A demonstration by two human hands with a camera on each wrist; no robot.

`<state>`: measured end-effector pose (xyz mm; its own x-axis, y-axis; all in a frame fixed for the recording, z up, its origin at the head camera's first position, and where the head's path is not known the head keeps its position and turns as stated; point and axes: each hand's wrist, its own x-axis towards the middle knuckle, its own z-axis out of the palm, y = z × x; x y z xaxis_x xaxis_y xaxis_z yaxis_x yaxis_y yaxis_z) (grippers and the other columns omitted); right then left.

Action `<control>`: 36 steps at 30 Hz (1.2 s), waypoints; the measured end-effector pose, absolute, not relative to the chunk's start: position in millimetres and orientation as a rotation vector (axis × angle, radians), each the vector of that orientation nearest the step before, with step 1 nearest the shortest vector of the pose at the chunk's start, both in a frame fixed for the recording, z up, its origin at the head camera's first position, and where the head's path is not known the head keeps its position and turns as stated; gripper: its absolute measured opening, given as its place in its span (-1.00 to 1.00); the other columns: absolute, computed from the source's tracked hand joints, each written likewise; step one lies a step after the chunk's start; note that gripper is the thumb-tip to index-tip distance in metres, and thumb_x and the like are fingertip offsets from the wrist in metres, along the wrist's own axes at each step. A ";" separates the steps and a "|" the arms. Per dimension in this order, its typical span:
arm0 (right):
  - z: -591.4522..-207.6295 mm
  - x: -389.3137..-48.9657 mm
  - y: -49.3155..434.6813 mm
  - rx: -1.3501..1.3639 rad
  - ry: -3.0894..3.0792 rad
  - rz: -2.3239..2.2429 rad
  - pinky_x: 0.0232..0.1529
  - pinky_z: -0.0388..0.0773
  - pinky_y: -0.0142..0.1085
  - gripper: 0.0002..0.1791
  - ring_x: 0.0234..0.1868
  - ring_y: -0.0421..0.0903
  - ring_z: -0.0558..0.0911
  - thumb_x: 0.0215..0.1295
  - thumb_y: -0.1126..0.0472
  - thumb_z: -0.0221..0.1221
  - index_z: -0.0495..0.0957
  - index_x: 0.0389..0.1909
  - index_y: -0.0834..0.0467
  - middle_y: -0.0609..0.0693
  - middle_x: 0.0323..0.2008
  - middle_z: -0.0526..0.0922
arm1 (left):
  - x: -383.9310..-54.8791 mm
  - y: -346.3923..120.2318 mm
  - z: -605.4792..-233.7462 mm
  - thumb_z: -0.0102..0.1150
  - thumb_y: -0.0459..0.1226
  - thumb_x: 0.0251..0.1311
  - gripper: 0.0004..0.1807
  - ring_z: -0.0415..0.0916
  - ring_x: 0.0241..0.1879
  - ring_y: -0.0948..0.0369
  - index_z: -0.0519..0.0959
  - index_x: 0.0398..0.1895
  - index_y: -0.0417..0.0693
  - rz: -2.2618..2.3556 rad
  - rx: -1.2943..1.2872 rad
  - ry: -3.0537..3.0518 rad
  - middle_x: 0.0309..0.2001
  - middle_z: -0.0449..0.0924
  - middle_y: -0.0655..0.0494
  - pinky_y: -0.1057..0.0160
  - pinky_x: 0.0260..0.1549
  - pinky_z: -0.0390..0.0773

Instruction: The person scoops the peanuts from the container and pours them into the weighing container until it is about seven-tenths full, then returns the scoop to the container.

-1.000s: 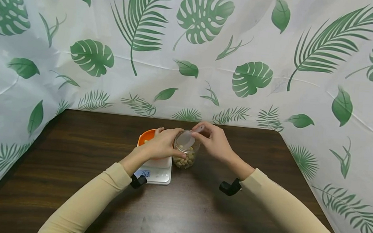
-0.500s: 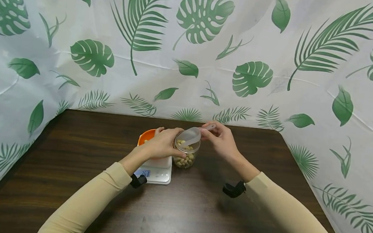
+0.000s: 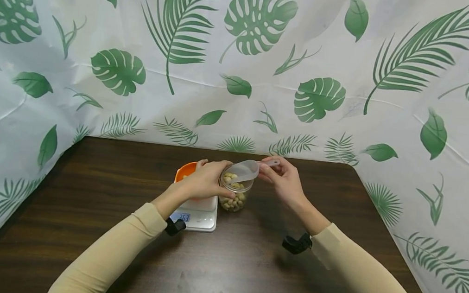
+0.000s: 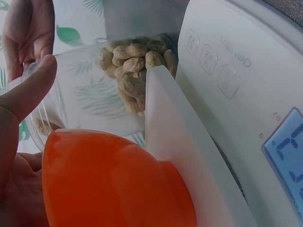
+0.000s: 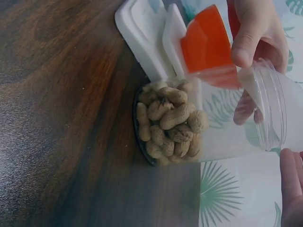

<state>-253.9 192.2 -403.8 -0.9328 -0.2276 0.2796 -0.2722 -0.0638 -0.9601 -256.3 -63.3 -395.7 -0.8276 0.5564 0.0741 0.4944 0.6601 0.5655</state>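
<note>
A clear plastic jar stands upright on the table, peanuts filling its lower part. My left hand grips the jar around its neck, with the thumb on the near side. Over the jar's mouth, a translucent plastic scoop tilts with its front edge dipping inside the rim. My right hand pinches the scoop's handle at the right. In the left wrist view, a peanut shows near the mouth. Close to the left palm, an orange bowl sits on a white kitchen scale.
The scale's display reads 363 in the head view. My left forearm passes over the scale, partly covering the bowl. A dark wooden table runs back to a leaf-patterned white sheet.
My right hand has drawn the scoop up and to the right, from inside the jar to its rim. The left hand keeps its hold on the jar.
</note>
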 end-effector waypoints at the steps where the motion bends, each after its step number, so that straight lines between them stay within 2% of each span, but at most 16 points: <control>1: -404.6 -253.7 192.4 0.563 -2.111 2.216 0.02 0.63 -0.06 -0.67 -0.08 -0.02 0.73 0.51 0.36 0.16 0.44 0.12 0.54 0.29 -0.02 0.65 | -256.5 -63.3 -395.8 0.56 0.04 0.08 -0.07 0.47 0.19 0.09 0.36 0.43 -0.17 0.892 0.877 2.766 0.21 0.56 0.03 -0.28 0.34 -0.06; 7: -408.3 -252.8 192.8 0.561 -2.038 2.270 0.01 0.64 -0.07 -0.66 -0.08 -0.04 0.72 0.52 0.36 0.14 0.42 0.11 0.56 0.11 -0.09 0.68 | -256.8 -62.9 -396.4 0.55 0.07 0.09 -0.06 0.47 0.21 0.09 0.35 0.43 -0.17 0.876 0.878 2.773 0.23 0.55 0.03 -0.30 0.33 -0.04; 19: -413.4 -250.2 196.7 0.528 -1.897 2.366 0.11 0.53 0.08 -0.72 0.00 -0.04 0.71 0.53 0.34 0.13 0.43 0.08 0.48 0.10 -0.01 0.70 | -257.6 -63.2 -396.5 0.55 0.06 0.08 -0.04 0.45 0.23 0.07 0.33 0.45 -0.20 0.874 0.893 2.766 0.26 0.54 0.00 -0.28 0.34 -0.04; 26: -415.0 -251.1 195.9 0.525 -1.823 2.439 0.05 0.62 -0.11 -0.84 0.01 -0.05 0.70 0.53 0.35 0.13 0.51 0.02 0.33 0.09 -0.02 0.70 | -256.7 -63.5 -397.5 0.56 0.06 0.07 -0.08 0.42 0.25 0.08 0.37 0.41 -0.16 0.874 0.898 2.778 0.24 0.53 0.03 -0.27 0.33 -0.02; 36: -410.5 -251.1 193.0 0.462 -1.753 2.492 0.03 0.63 -0.13 -0.89 0.02 -0.06 0.69 0.54 0.39 0.09 0.55 -0.03 0.26 0.07 -0.04 0.69 | -250.3 -73.6 -388.3 0.46 0.19 0.11 0.11 0.24 0.42 -0.05 0.19 0.58 -0.17 0.777 0.836 2.827 0.47 0.26 -0.12 -0.29 0.36 -0.01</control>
<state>-251.1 193.0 -410.5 -0.9534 -0.1223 0.2757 -0.2182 -0.3515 -0.9104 -250.3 -73.6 -388.3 -0.8456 0.5311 0.0529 0.4836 0.7204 0.4972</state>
